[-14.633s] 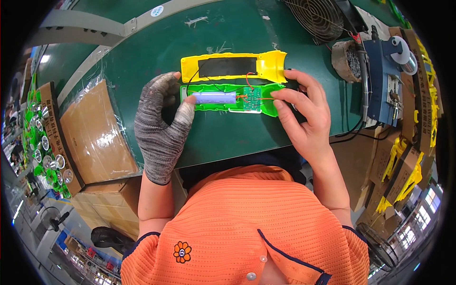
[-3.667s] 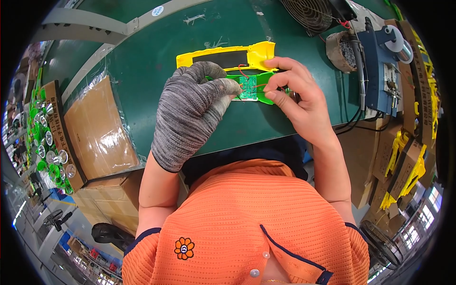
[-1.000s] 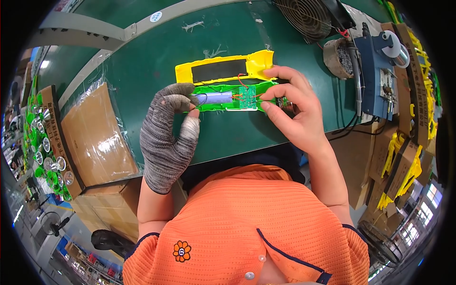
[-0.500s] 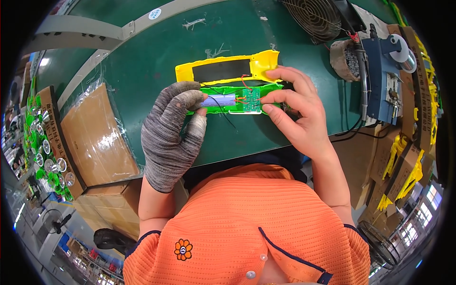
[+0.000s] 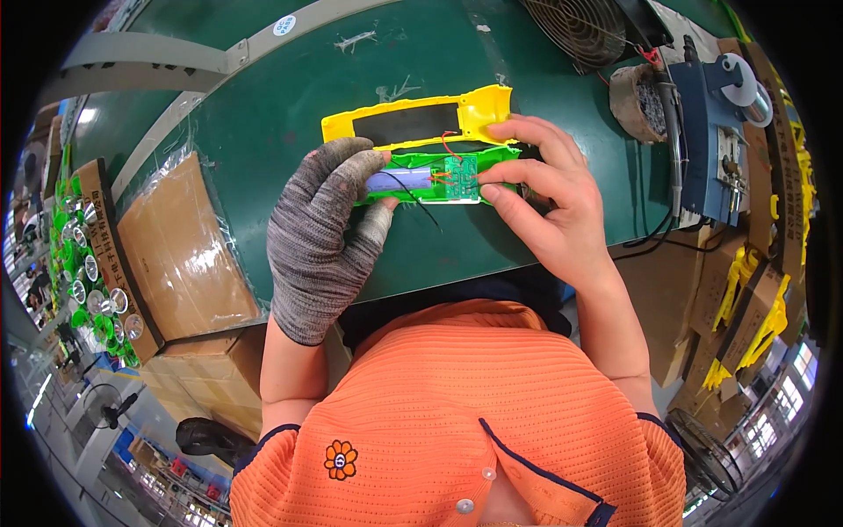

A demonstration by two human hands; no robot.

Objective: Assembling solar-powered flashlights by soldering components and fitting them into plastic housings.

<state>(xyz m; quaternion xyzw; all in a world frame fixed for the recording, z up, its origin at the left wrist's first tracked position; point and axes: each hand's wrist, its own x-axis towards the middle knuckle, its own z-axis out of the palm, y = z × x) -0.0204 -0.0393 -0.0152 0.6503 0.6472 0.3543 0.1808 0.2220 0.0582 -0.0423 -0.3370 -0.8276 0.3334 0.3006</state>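
Note:
A green plastic half-shell lies open before me, with a lilac cylindrical battery and a small green circuit board inside. My left hand, in a grey knitted glove with bare fingertips, grips the shell's left end, fingers above and thumb below. Bare, my right hand pinches thumb and index finger at the board's right edge; what is between them is too small to tell. Another right finger touches the yellow half-shell behind. A red wire arches between the shells, and a black wire hangs loose across the battery.
To the right stand a blue machine with a solder spool, a round pot of grey bits and a caged fan. At the left are a plastic-wrapped cardboard sheet and a box of green parts with reflectors.
Both half-shells have shifted slightly up and left. My right thumb and index finger have come closer together at the board's edge. The left hand keeps its grip.

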